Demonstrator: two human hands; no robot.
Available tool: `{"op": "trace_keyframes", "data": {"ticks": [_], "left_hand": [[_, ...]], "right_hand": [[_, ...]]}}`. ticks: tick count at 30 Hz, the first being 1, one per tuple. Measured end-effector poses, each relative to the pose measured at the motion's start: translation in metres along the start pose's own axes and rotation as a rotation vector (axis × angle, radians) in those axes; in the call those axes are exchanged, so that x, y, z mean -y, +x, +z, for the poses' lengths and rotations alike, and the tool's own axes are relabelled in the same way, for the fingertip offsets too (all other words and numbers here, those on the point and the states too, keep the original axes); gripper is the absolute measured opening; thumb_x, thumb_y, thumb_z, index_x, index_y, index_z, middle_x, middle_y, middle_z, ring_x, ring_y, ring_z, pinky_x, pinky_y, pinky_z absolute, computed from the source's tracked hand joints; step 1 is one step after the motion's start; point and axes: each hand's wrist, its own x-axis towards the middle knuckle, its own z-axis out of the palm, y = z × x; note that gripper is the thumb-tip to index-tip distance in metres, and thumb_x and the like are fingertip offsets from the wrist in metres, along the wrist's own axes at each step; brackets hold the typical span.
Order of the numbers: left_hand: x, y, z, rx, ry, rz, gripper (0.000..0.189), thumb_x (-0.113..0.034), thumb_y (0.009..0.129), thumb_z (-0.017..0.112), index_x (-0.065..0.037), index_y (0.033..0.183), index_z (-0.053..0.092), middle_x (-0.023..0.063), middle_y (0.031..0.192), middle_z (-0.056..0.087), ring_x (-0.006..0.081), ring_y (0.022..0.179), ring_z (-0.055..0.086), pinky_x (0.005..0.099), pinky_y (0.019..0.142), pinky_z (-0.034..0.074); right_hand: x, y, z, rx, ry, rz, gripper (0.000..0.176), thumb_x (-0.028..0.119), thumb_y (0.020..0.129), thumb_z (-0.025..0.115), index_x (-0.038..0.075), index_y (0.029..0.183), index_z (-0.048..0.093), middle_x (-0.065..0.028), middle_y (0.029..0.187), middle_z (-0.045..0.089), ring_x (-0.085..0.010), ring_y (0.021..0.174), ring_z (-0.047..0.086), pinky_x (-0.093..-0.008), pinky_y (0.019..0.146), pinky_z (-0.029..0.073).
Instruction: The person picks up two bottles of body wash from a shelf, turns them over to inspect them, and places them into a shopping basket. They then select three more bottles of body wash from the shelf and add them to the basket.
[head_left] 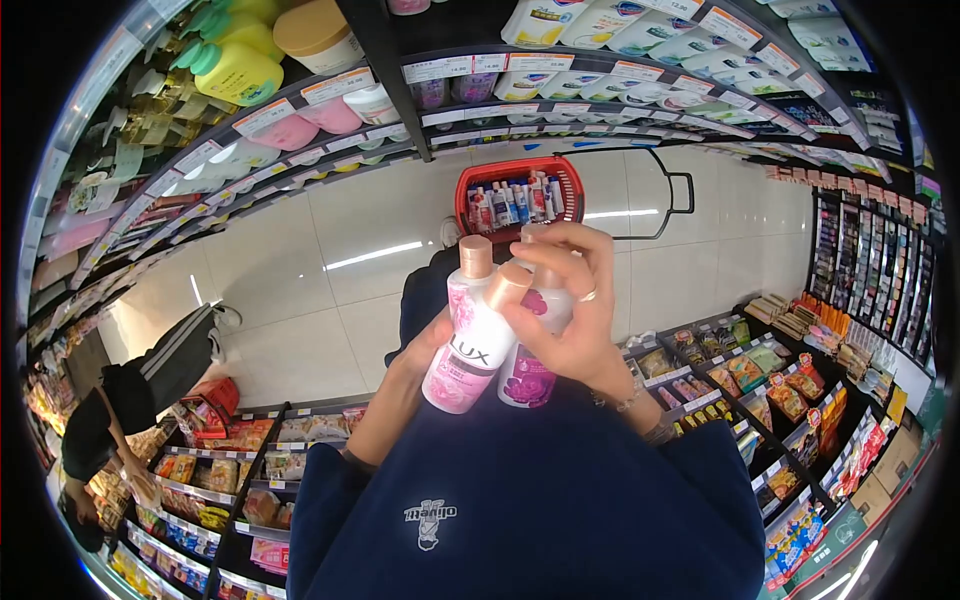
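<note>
Several white bottles with pink-gold caps are bunched together in front of my chest. My left hand [405,385] is wrapped round the pink and white LUX bottle [463,365], its fingers mostly behind it. A second pink-patterned bottle [463,295] stands up behind that one. My right hand [575,330], wearing a ring, has its fingers curled over the bottle with purple flowers [527,375] and its cap. Beyond my hands, a red basket [577,190] on the floor holds several small bottles and tubes [515,202].
Shelves of bottles [600,75] curve across the top. Snack shelves [765,400] lie at the right, and more shelves [215,475] at lower left. A person in dark clothes [105,420] is at the left near another red basket [208,405]. The first basket's black handle [683,193] extends right.
</note>
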Motion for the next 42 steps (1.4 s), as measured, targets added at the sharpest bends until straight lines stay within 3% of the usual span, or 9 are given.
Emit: {"op": "trace_keyframes", "data": {"ticks": [2, 6, 8, 9, 13, 15, 28, 31, 42], "left_hand": [[0.003, 0.0, -0.002, -0.009, -0.016, 0.014, 0.101, -0.055, 0.07, 0.073, 0.0, 0.139, 0.025, 0.0124, 0.129, 0.049, 0.0197, 0.115, 0.053, 0.0325, 0.097, 0.045], [0.005, -0.006, -0.016, 0.01, -0.029, -0.017, 0.097, -0.053, 0.072, 0.072, 0.0, 0.138, 0.027, 0.0129, 0.126, 0.051, 0.0201, 0.112, 0.055, 0.0329, 0.096, 0.046], [0.008, -0.006, -0.019, 0.014, -0.043, -0.009, 0.096, -0.053, 0.072, 0.072, 0.0, 0.138, 0.027, 0.0131, 0.125, 0.052, 0.0204, 0.11, 0.057, 0.0331, 0.093, 0.048], [0.009, -0.006, -0.019, 0.019, -0.059, 0.001, 0.096, -0.053, 0.072, 0.072, 0.0, 0.138, 0.027, 0.0132, 0.123, 0.053, 0.0207, 0.108, 0.058, 0.0334, 0.091, 0.049], [0.014, -0.012, -0.023, -0.007, -0.087, 0.011, 0.094, -0.052, 0.073, 0.071, 0.0, 0.138, 0.028, 0.0131, 0.122, 0.054, 0.0213, 0.105, 0.06, 0.0337, 0.087, 0.052], [0.019, -0.017, -0.023, -0.109, 0.003, 0.083, 0.085, -0.061, 0.074, 0.063, 0.001, 0.128, 0.042, 0.0159, 0.114, 0.06, 0.0257, 0.099, 0.062, 0.0381, 0.086, 0.052], [0.021, -0.015, 0.024, -0.409, 0.128, 0.334, 0.066, -0.054, 0.092, 0.036, 0.0, 0.13, 0.04, 0.0157, 0.118, 0.056, 0.0238, 0.104, 0.058, 0.0372, 0.091, 0.046], [0.013, -0.009, 0.039, -0.438, 0.191, 0.375, 0.059, -0.052, 0.094, 0.035, -0.002, 0.124, 0.045, 0.0108, 0.105, 0.06, 0.0164, 0.091, 0.062, 0.0295, 0.078, 0.052], [-0.014, -0.001, 0.083, -0.448, 0.288, 0.361, 0.063, -0.057, 0.091, 0.038, -0.002, 0.118, 0.049, 0.0106, 0.098, 0.061, 0.0153, 0.081, 0.063, 0.0282, 0.071, 0.053]], "right_hand": [[-0.006, -0.009, 0.003, -0.039, -0.065, -0.07, 0.055, 0.016, 0.071, 0.072, 0.004, 0.12, 0.05, -0.0185, 0.122, 0.04, -0.0265, 0.109, 0.048, -0.0368, 0.092, 0.04], [-0.002, -0.018, 0.004, -0.06, -0.068, 0.017, 0.074, 0.022, 0.075, 0.07, 0.004, 0.135, 0.032, -0.0201, 0.135, 0.03, -0.0286, 0.119, 0.042, -0.039, 0.099, 0.036], [-0.008, -0.026, 0.012, -0.114, 0.537, 0.307, 0.091, 0.021, 0.075, 0.073, 0.005, 0.143, 0.016, -0.0195, 0.141, 0.029, -0.029, 0.125, 0.038, -0.0406, 0.104, 0.032], [-0.018, -0.034, 0.01, -0.032, 0.521, 0.33, 0.095, 0.022, 0.077, 0.072, 0.005, 0.145, 0.008, -0.0193, 0.143, 0.026, -0.0265, 0.129, 0.034, -0.0394, 0.104, 0.031], [-0.012, -0.047, 0.011, 0.039, 0.634, 0.435, 0.09, 0.02, 0.079, 0.07, 0.003, 0.144, 0.01, -0.0173, 0.14, 0.029, -0.0235, 0.126, 0.036, -0.0365, 0.103, 0.032], [-0.012, -0.054, 0.013, 0.109, 0.669, 0.497, 0.087, 0.018, 0.081, 0.068, 0.002, 0.144, 0.011, -0.0153, 0.137, 0.033, -0.0209, 0.124, 0.038, -0.0346, 0.102, 0.033], [-0.007, -0.048, 0.019, 0.135, 0.657, 0.487, 0.073, 0.013, 0.084, 0.064, 0.0, 0.142, 0.021, -0.0138, 0.13, 0.041, -0.0172, 0.118, 0.042, -0.0308, 0.098, 0.036], [-0.001, -0.036, 0.017, 0.07, 0.715, 0.596, 0.064, 0.015, 0.089, 0.059, 0.0, 0.14, 0.024, -0.0115, 0.125, 0.046, -0.0144, 0.114, 0.045, -0.0287, 0.096, 0.036], [0.024, 0.003, 0.0, 0.011, 0.71, 0.598, 0.045, 0.027, 0.098, 0.045, 0.002, 0.133, 0.033, -0.0083, 0.115, 0.05, -0.0119, 0.104, 0.047, -0.0265, 0.091, 0.038]]}}
